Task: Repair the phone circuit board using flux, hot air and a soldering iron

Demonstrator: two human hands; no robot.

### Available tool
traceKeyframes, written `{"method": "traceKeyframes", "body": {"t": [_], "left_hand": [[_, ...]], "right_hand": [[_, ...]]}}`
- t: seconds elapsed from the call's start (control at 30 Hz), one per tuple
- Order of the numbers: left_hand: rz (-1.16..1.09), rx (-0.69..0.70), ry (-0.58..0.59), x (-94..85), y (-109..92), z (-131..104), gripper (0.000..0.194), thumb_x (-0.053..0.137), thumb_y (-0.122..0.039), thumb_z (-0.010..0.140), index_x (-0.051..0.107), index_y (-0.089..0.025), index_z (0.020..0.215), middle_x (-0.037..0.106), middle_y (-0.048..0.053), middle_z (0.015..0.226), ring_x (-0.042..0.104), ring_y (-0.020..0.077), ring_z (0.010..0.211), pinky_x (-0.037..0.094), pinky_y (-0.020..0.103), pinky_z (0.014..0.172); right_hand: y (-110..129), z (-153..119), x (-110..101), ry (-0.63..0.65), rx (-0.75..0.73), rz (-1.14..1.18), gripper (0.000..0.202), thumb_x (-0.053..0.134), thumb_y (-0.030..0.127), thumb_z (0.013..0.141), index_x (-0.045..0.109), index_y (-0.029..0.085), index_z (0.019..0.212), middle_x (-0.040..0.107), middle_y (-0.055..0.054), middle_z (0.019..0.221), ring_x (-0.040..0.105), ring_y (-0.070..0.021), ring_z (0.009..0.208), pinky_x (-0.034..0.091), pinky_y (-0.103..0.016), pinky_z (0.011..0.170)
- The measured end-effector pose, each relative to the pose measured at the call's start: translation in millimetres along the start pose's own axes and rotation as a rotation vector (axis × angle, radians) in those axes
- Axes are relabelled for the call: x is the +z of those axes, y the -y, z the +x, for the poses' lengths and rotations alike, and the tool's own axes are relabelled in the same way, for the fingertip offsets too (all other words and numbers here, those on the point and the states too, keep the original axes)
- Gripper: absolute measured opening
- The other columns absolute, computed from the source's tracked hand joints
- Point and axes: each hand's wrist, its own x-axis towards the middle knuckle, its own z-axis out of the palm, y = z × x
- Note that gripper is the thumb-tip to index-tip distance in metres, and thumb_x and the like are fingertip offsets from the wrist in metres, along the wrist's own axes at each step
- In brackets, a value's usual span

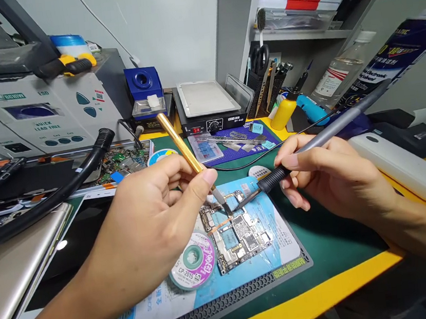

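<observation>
A phone circuit board point(241, 233) lies on a blue and white printed sheet point(278, 218). My left hand point(157, 208) pinches a gold-handled craft knife point(180, 142), its blade tip down at the board's upper part. From the other side, my right hand point(315, 173) grips a soldering iron point(277, 177) like a pen. The iron's tip meets the board close beside the blade; whether the two touch, I cannot tell. A copper-coloured strip of braid point(221, 226) crosses the board, by a spool labelled CP-2015 point(192, 259) left of it.
A rework station point(48, 112) stands at the left, its black hose point(82, 173) curving over phones. Behind are a soldering station point(153, 117) and a hot plate point(210, 109). Tweezers and blades lie on a purple mat point(264, 137). Bottles and a white case point(404, 167) stand right.
</observation>
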Motion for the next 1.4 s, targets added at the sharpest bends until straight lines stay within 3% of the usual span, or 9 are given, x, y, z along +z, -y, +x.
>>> {"method": "traceKeyframes", "body": {"t": [0.13, 0.73, 1.0, 1.4], "left_hand": [[-0.001, 0.022, 0.044, -0.8, 0.2, -0.9, 0.020, 0.065, -0.039, 0.092, 0.071, -0.023, 0.082, 0.074, -0.003, 0.072, 0.064, 0.0111, 0.057, 0.046, 0.017, 0.047], [-0.010, 0.033, 0.042, 0.0, 3.7, -3.2, 0.021, 0.064, -0.043, 0.092, 0.069, -0.025, 0.083, 0.066, -0.006, 0.064, 0.060, 0.0109, 0.050, 0.044, 0.018, 0.041], [-0.014, 0.013, 0.037, 2.3, 4.4, -3.6, 0.021, 0.063, -0.041, 0.092, 0.069, -0.023, 0.084, 0.078, -0.002, 0.080, 0.060, 0.0105, 0.050, 0.043, 0.019, 0.041], [-0.038, -0.019, 0.034, 2.4, 1.2, -3.3, 0.018, 0.068, -0.041, 0.089, 0.071, -0.024, 0.084, 0.078, -0.002, 0.077, 0.061, 0.0117, 0.051, 0.038, 0.020, 0.039]], "right_hand": [[0.0, -0.2, -0.5, -0.010, 0.000, -0.015, 0.009, 0.074, 0.021, 0.073, 0.068, 0.017, 0.068, 0.065, -0.002, 0.052, 0.060, -0.0164, 0.037, 0.044, -0.022, 0.032], [0.1, -3.4, -0.3, -0.019, -0.012, -0.042, 0.010, 0.078, 0.020, 0.073, 0.071, 0.018, 0.066, 0.063, -0.001, 0.050, 0.061, -0.0172, 0.037, 0.044, -0.023, 0.031], [-3.6, -7.0, -0.7, -0.041, -0.102, -0.041, 0.009, 0.075, 0.014, 0.078, 0.075, 0.019, 0.069, 0.061, 0.001, 0.049, 0.063, -0.0172, 0.037, 0.047, -0.023, 0.033], [-6.6, -15.4, -1.7, -0.052, -0.237, -0.184, 0.014, 0.078, 0.020, 0.081, 0.074, 0.023, 0.068, 0.065, -0.002, 0.054, 0.063, -0.0199, 0.041, 0.048, -0.028, 0.037]]}}
